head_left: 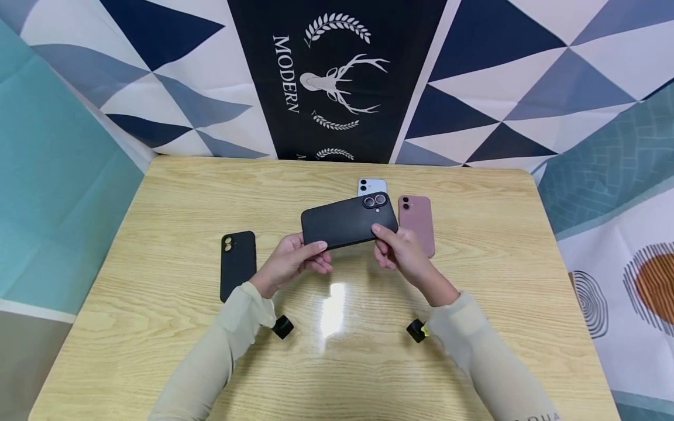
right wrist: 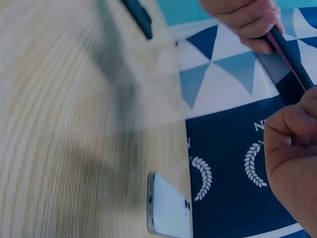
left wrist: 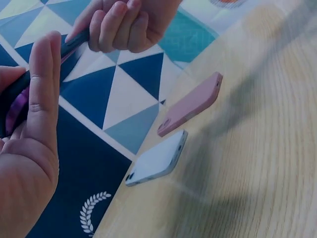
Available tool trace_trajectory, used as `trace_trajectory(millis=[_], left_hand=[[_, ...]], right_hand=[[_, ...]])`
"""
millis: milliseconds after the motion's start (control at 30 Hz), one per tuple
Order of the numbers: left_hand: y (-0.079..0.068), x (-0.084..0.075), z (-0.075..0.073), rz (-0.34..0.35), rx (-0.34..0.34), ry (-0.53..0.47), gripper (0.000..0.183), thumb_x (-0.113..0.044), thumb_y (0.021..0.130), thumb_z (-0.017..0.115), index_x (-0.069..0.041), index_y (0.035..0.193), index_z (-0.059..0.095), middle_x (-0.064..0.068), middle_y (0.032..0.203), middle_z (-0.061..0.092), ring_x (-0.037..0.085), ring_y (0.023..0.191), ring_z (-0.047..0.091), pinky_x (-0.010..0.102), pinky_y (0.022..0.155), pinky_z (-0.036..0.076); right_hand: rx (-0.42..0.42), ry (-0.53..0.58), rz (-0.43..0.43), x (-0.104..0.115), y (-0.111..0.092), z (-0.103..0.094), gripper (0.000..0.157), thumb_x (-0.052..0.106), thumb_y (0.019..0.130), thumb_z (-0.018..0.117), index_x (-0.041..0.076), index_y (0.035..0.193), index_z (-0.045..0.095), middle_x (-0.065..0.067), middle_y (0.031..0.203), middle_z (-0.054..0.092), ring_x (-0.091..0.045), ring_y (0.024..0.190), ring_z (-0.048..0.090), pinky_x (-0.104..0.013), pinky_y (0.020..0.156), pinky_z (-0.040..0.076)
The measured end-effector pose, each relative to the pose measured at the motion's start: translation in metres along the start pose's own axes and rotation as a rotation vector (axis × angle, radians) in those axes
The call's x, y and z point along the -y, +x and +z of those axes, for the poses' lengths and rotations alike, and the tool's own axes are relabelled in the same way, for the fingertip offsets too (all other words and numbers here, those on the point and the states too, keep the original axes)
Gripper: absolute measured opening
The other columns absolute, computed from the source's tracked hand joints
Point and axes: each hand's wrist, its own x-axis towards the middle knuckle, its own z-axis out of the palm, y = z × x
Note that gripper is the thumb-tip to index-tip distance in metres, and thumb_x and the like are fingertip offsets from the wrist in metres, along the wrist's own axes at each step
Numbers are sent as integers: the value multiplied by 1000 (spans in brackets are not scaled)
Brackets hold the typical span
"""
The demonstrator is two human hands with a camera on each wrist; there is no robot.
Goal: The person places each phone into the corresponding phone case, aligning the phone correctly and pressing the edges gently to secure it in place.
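A phone in a black case point(head_left: 339, 223) is held level above the table, its back with two camera lenses facing up. My left hand point(head_left: 288, 258) grips its left end, thumb on the near corner. At the other end my right hand point(head_left: 404, 250) pinches it, thumb on the back below the lenses. The left wrist view shows a purplish sheen on the held phone's underside. Behind it lies a white phone point(head_left: 372, 186), partly covered in the head view. A pink phone point(head_left: 419, 225) rests just right of that one. Left of my left hand lies a black phone case point(head_left: 238, 263) with camera cutouts.
The wooden table point(head_left: 174, 234) ends at a patterned cloth backdrop point(head_left: 326, 82) at the far side. Small black wrist cameras hang at both cuffs, one by the left sleeve point(head_left: 210, 351) and one by the right sleeve point(head_left: 474, 351). Light glares on the tabletop between the arms.
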Motion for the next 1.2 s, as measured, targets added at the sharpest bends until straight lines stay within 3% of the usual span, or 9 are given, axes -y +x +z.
trace_trajectory(millis=[233, 400, 700, 833, 933, 1067, 1200], left_hand=[[0, -5, 2, 27, 15, 23, 9, -3, 93, 49, -2, 88, 56, 3, 73, 68, 13, 65, 69, 25, 62, 59], [-1, -6, 1, 39, 20, 21, 8, -5, 93, 50, -2, 88, 56, 3, 73, 69, 14, 66, 70, 26, 62, 59], [-3, -6, -2, 35, 32, 45, 7, -4, 93, 50, -2, 90, 56, 3, 74, 69, 15, 66, 69, 26, 63, 59], [-4, -8, -2, 28, 37, 44, 9, -4, 93, 49, -5, 88, 57, 2, 73, 69, 15, 65, 69, 25, 63, 59], [-4, -9, -1, 30, 38, 41, 10, -5, 93, 49, -5, 88, 58, 2, 74, 70, 14, 65, 69, 25, 63, 59], [-4, -10, 0, 29, 40, 49, 8, -7, 93, 51, -4, 89, 57, 2, 75, 69, 14, 66, 69, 25, 64, 59], [-5, -10, 0, 14, 39, 66, 7, -7, 93, 51, -5, 89, 56, 2, 73, 69, 15, 66, 70, 26, 64, 59]], right_hand=[[-8, 6, 45, 14, -4, 6, 45, 24, 99, 41, 8, 57, 39, 3, 49, 54, -8, 39, 36, -21, 40, 29], [-19, 11, 35, 15, -4, 5, 49, 36, 100, 39, 8, 60, 45, 3, 52, 56, -6, 41, 41, -20, 40, 33], [-109, -140, 16, 19, -5, 3, 42, 30, 102, 35, 7, 71, 50, 7, 51, 53, -4, 41, 40, -17, 43, 32], [-87, -92, -5, 16, -6, 1, 43, 33, 102, 36, 8, 71, 53, 6, 52, 55, -5, 42, 42, -18, 42, 33], [-25, -26, -33, 15, -7, 1, 42, 35, 101, 37, 8, 75, 57, 4, 57, 60, -6, 45, 47, -19, 45, 38], [42, 14, -25, 16, -7, 2, 33, 29, 101, 40, 9, 84, 60, 3, 65, 66, -7, 49, 52, -19, 51, 44], [41, 23, -8, 17, -7, 3, 28, 23, 100, 42, 7, 85, 60, 3, 65, 67, -6, 49, 53, -19, 54, 45]])
